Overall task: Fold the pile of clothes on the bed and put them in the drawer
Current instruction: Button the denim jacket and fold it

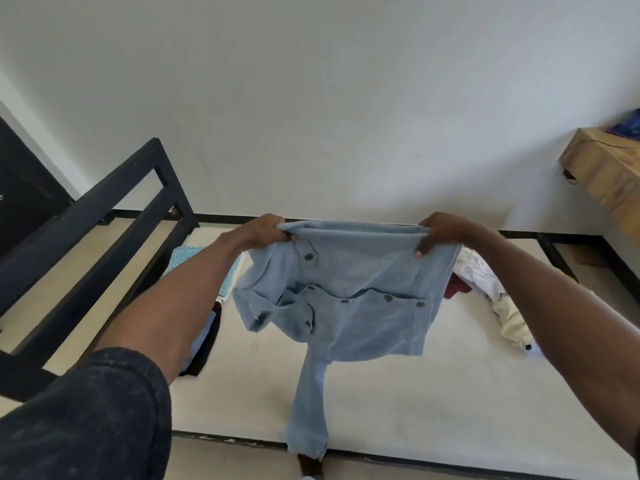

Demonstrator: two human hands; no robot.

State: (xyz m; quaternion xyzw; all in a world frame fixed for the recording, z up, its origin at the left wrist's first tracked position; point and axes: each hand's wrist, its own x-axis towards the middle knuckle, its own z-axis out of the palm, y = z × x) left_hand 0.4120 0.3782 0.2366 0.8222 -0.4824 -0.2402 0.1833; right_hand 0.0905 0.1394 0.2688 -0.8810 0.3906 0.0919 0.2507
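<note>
Holding up a light blue denim jacket (pixel 349 299) is the step in hand: one garment is lifted clear of the bed (pixel 398 403) to be squared off before its first fold. At the bed's left edge, by the black frame rail (pixel 114 216), a small stack of clothes (pixel 204 327) lies flat, a blue patterned piece at its far end and darker pieces nearer; whether these count as finished folds cannot be told for certain. The left hand (pixel 259 232) pinches the jacket's upper left corner, fingers curled over the doubled top edge. The jacket hangs in the air between the hands above the middle of the mattress, its buttoned front panels facing the camera and one sleeve dangling down past the bed's near edge. The right hand (pixel 440 232) grips the upper right corner, thumb in front of the cloth. Beyond it, toward the bed's right side, an unfolded heap of white, cream and dark red clothes (pixel 491 296) waits. No drawer is in view. By my judgement the next move calls for lowering the jacket flat onto the open mattress with the top edge kept taut, then bringing the loose sleeve in across the body so it does not trail.
</note>
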